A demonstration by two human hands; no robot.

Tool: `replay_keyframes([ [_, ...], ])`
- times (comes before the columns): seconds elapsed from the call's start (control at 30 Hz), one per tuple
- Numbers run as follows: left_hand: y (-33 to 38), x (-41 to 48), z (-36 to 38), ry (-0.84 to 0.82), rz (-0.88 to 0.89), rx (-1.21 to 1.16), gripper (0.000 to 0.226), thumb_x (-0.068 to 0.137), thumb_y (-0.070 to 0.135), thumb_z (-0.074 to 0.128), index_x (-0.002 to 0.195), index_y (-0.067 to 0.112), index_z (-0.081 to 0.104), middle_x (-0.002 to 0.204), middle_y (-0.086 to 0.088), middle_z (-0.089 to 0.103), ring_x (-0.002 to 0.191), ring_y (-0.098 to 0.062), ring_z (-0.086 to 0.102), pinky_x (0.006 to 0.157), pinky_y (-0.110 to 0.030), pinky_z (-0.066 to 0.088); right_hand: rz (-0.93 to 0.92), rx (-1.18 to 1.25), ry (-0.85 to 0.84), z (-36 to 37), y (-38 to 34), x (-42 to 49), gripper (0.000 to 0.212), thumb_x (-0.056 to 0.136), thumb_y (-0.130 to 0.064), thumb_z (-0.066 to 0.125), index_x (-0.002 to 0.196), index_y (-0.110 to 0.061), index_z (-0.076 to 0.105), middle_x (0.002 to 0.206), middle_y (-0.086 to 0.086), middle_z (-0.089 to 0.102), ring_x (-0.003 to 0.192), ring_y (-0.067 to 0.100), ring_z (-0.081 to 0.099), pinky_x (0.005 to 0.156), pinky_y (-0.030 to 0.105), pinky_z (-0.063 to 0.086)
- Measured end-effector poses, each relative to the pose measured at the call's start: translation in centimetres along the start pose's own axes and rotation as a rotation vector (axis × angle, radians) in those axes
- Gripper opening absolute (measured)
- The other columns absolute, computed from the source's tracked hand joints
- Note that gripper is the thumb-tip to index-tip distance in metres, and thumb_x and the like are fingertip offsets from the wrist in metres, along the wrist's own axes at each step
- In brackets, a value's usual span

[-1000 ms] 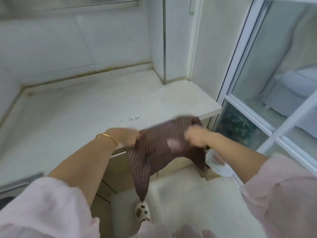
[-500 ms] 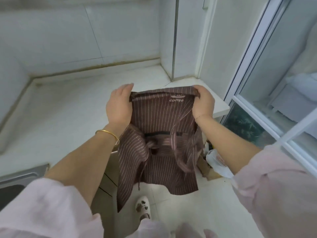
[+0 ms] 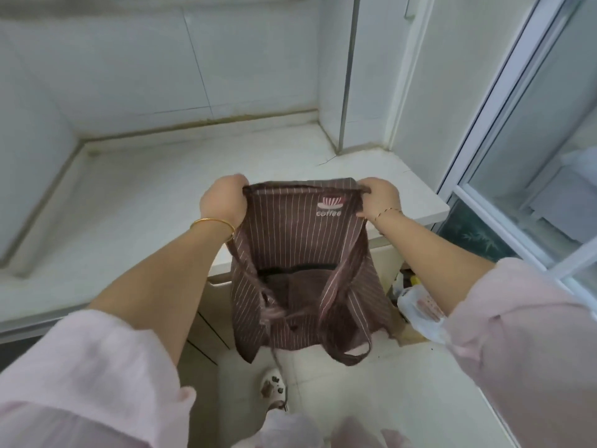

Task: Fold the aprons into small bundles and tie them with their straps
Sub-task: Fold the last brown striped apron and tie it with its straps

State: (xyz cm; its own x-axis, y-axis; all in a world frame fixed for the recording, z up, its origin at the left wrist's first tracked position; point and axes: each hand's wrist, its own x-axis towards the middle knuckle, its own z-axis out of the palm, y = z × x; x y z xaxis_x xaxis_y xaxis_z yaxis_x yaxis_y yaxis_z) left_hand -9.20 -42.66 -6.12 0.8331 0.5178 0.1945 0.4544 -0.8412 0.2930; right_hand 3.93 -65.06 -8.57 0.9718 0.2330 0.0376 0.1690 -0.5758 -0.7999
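A pale stone counter (image 3: 145,195) fills the corner, backed by white wall tiles (image 3: 129,66); the seam (image 3: 226,119) where they meet is stained brownish. A thin crack (image 3: 326,161) runs across the counter near the foot of a white pillar (image 3: 352,76). To the right stands a white door frame (image 3: 478,124) with glass (image 3: 549,140), and a dark green panel (image 3: 475,236) low beside it (leaf pattern, it seems). Under the counter is a cabinet (image 3: 213,305). On the tiled floor (image 3: 323,383) lie a white plastic bag (image 3: 420,310), touching a piece of cardboard (image 3: 412,336), and a pale slipper (image 3: 273,384) with dark studs.
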Motion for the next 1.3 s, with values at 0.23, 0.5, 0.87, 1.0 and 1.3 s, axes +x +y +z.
replay_keyframes([
  [0.23,-1.0,-2.7,0.9,-1.000,-0.081,0.379,0.027,0.086,0.003,0.054,0.110,0.005,0.065,0.082,-0.002,0.068,0.071,-0.016,0.066,0.056,-0.025,0.052,0.244,-0.703,-0.874,0.8,2.4,-4.4,0.039,0.094,-0.005,0.052,0.133,-0.007,0.050,0.135,0.015,0.051,0.096,0.029,0.065,0.080,0.032,0.055],
  [0.5,-2.1,-1.2,1.3,-0.606,-0.077,0.356,0.010,0.086,-0.003,0.056,0.093,0.003,0.059,0.076,-0.006,0.058,0.078,-0.025,0.058,0.071,-0.032,0.049,0.105,-0.602,-0.537,1.8,2.2,-0.5,0.038,0.095,0.000,0.041,0.131,-0.009,0.051,0.101,0.013,0.065,0.051,0.011,0.054,0.033,0.016,0.035],
  [0.87,-3.0,1.4,-1.0,-0.309,-0.705,-0.836,0.008,0.095,0.003,0.050,0.103,0.005,0.052,0.105,-0.021,0.059,0.077,-0.041,0.066,0.046,-0.043,0.057,0.209,0.102,-0.584,1.9,-6.0,-0.9,0.008,0.100,-0.011,0.040,0.103,-0.005,0.044,0.104,0.023,0.061,0.100,0.043,0.062,0.086,0.048,0.053],
  [1.0,-5.3,4.1,-3.4,0.029,-0.706,-1.042,0.031,0.096,0.009,0.033,0.117,0.010,0.055,0.107,-0.016,0.061,0.100,-0.040,0.062,0.082,-0.055,0.053,0.385,0.725,-0.727,5.1,-11.7,1.7,0.023,0.102,-0.016,0.033,0.124,-0.014,0.040,0.115,0.024,0.060,0.091,0.045,0.066,0.073,0.064,0.051],
  [1.3,-11.8,13.6,-12.0,0.579,-0.453,-0.802,0.026,0.089,0.000,0.033,0.104,0.013,0.050,0.123,-0.013,0.050,0.109,-0.024,0.048,0.100,-0.029,0.038,0.195,1.020,-0.675,18.3,-29.5,9.7,0.030,0.099,-0.020,0.041,0.128,-0.014,0.048,0.121,0.016,0.061,0.107,0.034,0.060,0.091,0.055,0.047],
])
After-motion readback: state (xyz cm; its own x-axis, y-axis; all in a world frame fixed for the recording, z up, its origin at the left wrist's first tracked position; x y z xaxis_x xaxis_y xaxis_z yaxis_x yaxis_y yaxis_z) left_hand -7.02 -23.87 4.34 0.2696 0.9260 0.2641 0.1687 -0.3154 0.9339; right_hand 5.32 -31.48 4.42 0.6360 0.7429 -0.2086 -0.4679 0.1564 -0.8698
